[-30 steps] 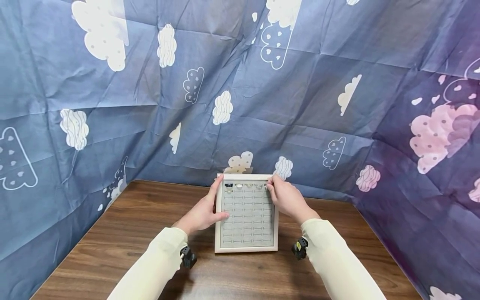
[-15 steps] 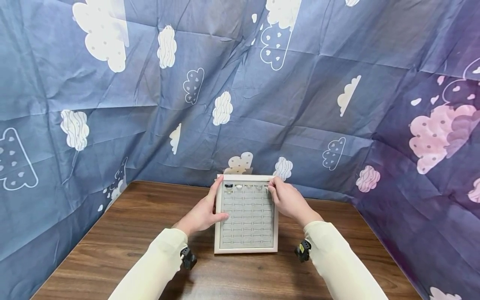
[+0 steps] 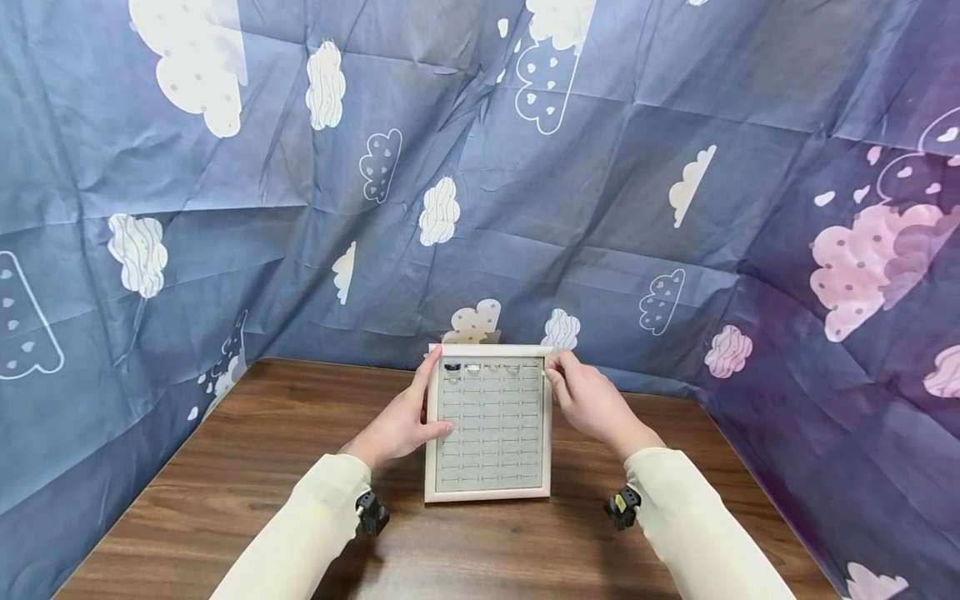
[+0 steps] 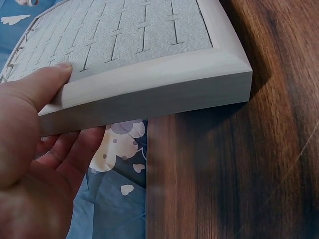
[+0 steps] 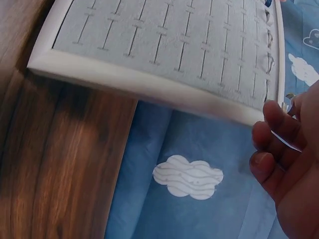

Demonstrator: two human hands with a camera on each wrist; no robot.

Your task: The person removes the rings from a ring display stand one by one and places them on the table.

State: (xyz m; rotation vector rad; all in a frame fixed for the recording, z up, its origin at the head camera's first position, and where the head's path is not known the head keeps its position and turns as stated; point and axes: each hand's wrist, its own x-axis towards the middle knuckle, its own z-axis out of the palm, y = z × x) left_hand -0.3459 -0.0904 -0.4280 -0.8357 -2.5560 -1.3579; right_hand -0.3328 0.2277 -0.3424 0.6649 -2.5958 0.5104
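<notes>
A ring display tray (image 3: pixel 491 417) with a pale frame and grey slotted padding stands tilted up on the table. My left hand (image 3: pixel 405 425) grips its left side, thumb on the front and fingers behind, as the left wrist view shows. Several rings sit in the top slots, among them a dark ring (image 3: pixel 452 367) at the left end and a silver ring (image 3: pixel 473 367) beside it. At the tray's upper right corner, my right hand (image 3: pixel 592 400) pinches a small ring (image 5: pixel 285 106), mostly hidden by the fingers. The slot nearest that hand holds no ring.
The brown wooden table (image 3: pixel 300 433) carries the tray near its back edge. Right behind hangs a blue cloth (image 3: pixel 495 208) printed with clouds, which also closes off the left and right sides.
My right hand has drawn a little to the right, away from the top right slot, with the ring between its fingers. The left hand keeps its grip on the tray.
</notes>
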